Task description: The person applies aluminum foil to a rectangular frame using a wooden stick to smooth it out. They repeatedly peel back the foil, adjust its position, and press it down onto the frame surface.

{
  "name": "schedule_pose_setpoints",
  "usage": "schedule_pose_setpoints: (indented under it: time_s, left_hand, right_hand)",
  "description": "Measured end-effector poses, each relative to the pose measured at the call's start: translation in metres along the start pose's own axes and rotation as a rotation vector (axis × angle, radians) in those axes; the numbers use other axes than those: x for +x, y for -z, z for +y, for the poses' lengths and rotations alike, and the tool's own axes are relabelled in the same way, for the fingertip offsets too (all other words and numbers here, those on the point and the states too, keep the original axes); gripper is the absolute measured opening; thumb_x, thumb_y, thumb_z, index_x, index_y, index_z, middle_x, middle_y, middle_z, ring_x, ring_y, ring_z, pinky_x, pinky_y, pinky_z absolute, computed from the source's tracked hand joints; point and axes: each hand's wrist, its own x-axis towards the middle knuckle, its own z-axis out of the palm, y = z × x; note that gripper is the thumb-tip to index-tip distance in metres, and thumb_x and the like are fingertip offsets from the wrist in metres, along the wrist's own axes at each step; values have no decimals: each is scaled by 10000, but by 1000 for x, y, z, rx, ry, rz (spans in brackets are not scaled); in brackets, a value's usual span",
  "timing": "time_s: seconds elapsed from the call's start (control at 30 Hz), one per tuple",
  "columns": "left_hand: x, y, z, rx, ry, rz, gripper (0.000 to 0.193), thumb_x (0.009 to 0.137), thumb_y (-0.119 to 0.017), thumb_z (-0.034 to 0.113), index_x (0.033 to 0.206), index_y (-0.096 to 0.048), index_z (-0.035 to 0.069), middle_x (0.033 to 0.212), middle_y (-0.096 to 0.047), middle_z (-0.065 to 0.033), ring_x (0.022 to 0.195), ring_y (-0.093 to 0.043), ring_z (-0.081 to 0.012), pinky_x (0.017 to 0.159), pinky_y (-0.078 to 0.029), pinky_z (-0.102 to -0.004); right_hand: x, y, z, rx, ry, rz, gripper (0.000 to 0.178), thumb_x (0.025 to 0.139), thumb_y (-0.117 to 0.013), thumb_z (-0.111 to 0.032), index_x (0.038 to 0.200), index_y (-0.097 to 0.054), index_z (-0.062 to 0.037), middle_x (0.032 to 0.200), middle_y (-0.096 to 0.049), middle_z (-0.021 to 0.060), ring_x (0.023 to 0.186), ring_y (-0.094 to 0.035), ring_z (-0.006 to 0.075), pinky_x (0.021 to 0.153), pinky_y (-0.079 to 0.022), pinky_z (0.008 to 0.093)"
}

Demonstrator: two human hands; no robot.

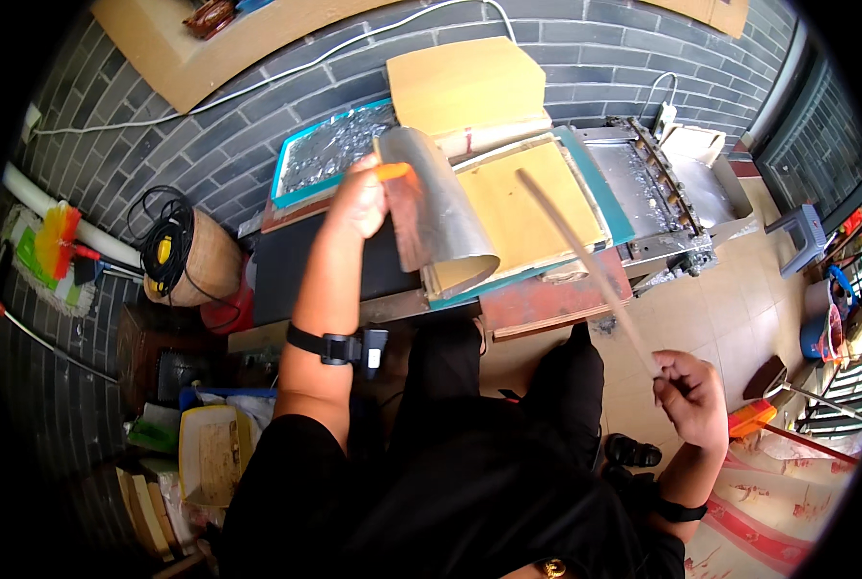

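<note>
1. Stick (585,270): long, thin, wooden. Lower end pinched in closed fingers of right hand (691,391); shaft slants up-left from the fingertips and crosses over the yellow board (537,198).
2. Left hand (358,198): fingers closed on an orange-handled tool (392,172), knuckles against the lifted edge of a silver foil sheet (440,207).
3. Foil sheet curls up and over, just right of the left fingers, bottom edge resting on the yellow board.
4. Beyond the left fingers: teal-framed tray (329,145) with crinkled foil.
5. Farther right, past the stick tip: metal machine (657,188) on a bench.
6. Grey brick wall (595,58) behind.
</note>
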Motion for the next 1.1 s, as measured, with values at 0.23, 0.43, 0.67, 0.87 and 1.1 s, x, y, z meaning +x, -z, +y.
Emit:
schedule_pose_setpoints:
  time_s: [0.23, 0.43, 0.67, 0.87, 1.1]
  left_hand:
    - [-40, 127, 42, -75, 8, -168, 301, 988, -487, 157, 1253, -533, 22, 1098, -668, -90, 977, -663, -187, 870, -537, -341]
    - [-64, 198, 34, -36, 43, -57, 328, 945, -530, 82, 1269, -533, 32, 1119, -655, -64, 1000, -649, -170, 885, -527, -322]
    - [-76, 248, 13, 59, 145, 58, 345, 896, -586, 25, 1240, -559, 39, 1070, -657, -31, 934, -647, -144, 823, -521, -289]
    - [-75, 287, -3, 215, 276, 124, 370, 909, -574, 25, 1277, -531, 29, 1037, -658, -38, 890, -646, -133, 771, -521, -275]
    - [-66, 305, -10, 316, 346, 244, 305, 892, -571, 4, 1197, -564, 11, 971, -662, -46, 810, -650, -146, 692, -530, -294]
  right_hand:
    - [25, -14, -6, -71, 13, -42, 265, 825, -517, 105, 1080, -581, 75, 629, -518, 18, 561, -491, 83, 525, -373, 230]
    - [54, -34, -22, -132, 45, -109, 265, 820, -533, 112, 1073, -595, 62, 613, -512, 24, 544, -469, 83, 511, -367, 243]
    - [91, -63, -47, -232, 76, -203, 246, 806, -571, 91, 1045, -618, 49, 600, -521, 62, 521, -469, 110, 497, -376, 275]
    - [126, -95, -74, -440, 54, -443, 253, 788, -596, 49, 1036, -637, 20, 642, -569, 122, 537, -518, 195, 523, -412, 321]
    - [149, -121, -89, -545, 175, -610, 257, 779, -574, 29, 1026, -644, 20, 774, -634, 206, 690, -615, 354, 635, -480, 391]
